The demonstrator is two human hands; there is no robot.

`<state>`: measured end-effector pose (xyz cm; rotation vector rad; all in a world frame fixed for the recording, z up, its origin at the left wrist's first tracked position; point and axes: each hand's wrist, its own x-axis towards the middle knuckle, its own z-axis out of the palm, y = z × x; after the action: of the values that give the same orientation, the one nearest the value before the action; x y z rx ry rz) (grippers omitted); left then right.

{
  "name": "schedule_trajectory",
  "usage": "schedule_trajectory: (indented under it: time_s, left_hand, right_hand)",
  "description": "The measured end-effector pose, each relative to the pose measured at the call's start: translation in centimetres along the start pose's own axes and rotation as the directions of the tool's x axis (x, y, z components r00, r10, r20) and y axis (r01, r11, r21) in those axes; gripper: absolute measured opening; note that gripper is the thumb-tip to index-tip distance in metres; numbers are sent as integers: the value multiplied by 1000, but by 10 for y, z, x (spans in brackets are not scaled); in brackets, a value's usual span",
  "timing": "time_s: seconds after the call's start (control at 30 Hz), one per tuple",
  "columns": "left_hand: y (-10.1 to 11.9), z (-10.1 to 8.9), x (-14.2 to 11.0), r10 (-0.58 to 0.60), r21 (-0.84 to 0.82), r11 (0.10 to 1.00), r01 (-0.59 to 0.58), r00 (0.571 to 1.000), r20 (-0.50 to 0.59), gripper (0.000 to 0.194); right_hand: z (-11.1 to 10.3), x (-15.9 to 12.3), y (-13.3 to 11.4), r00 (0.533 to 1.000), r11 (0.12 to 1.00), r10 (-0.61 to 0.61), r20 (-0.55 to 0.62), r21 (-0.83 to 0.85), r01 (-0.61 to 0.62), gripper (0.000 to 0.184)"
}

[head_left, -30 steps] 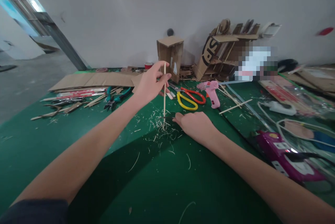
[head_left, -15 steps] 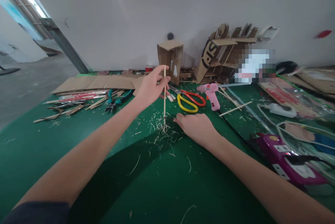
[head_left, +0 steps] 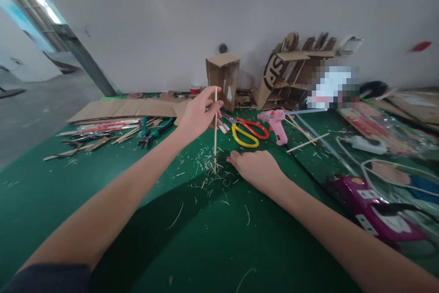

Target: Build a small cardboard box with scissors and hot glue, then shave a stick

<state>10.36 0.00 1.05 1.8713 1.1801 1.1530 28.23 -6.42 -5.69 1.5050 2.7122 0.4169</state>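
Note:
My left hand [head_left: 202, 110] is closed on a thin wooden stick [head_left: 216, 135], pinching it near its upper end. Upright in my grip, the stick has its lower tip among curled wood shavings [head_left: 206, 178] on the green tabletop [head_left: 219, 242]. My right hand [head_left: 257, 167] is closed, low over the table, right of the stick. From its fingertips a thin dark blade [head_left: 221, 157] reaches across to the stick's lower part; its handle is hidden in the hand. Scissors [head_left: 245, 135] with yellow and red handles lie just beyond my right hand.
A pink glue gun [head_left: 276, 124] and a purple power strip [head_left: 373, 210] with cords lie on the right. Pliers [head_left: 154, 133], sticks and cardboard [head_left: 126, 109] are at the left. Against the wall stand a small cardboard box [head_left: 222, 73] and a cardboard shelf [head_left: 288, 73].
My right hand and the blade have shifted slightly down along the stick. My left hand and the stick stay nearly where they were.

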Motion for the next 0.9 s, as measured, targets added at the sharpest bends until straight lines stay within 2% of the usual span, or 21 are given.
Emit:
schedule_trajectory:
  time_s: [0.2, 0.4, 0.6, 0.8, 0.9]
  left_hand:
    - [-4, -1, 2, 6, 5, 1000, -6, 1000, -13, 33]
    - [-4, -2, 2, -4, -9, 1000, 4, 1000, -14, 31]
    - [0, -1, 1, -12, -19, 1000, 12, 1000, 7, 34]
    - [-1, -1, 1, -5, -22, 1000, 6, 1000, 17, 34]
    - [-1, -2, 1, 4, -25, 1000, -3, 1000, 23, 34]
  right_hand:
    - [-4, 1, -3, 993, 997, -78, 88, 14, 77, 37]
    - [-5, -1, -1, 996, 997, -78, 51, 28, 77, 36]
    - [-2, 1, 8, 997, 1000, -10, -70, -25, 8, 41]
    - [6, 4, 8, 996, 999, -20, -83, -27, 18, 40]
    - [6, 6, 6, 998, 999, -39, -53, -31, 37, 39]
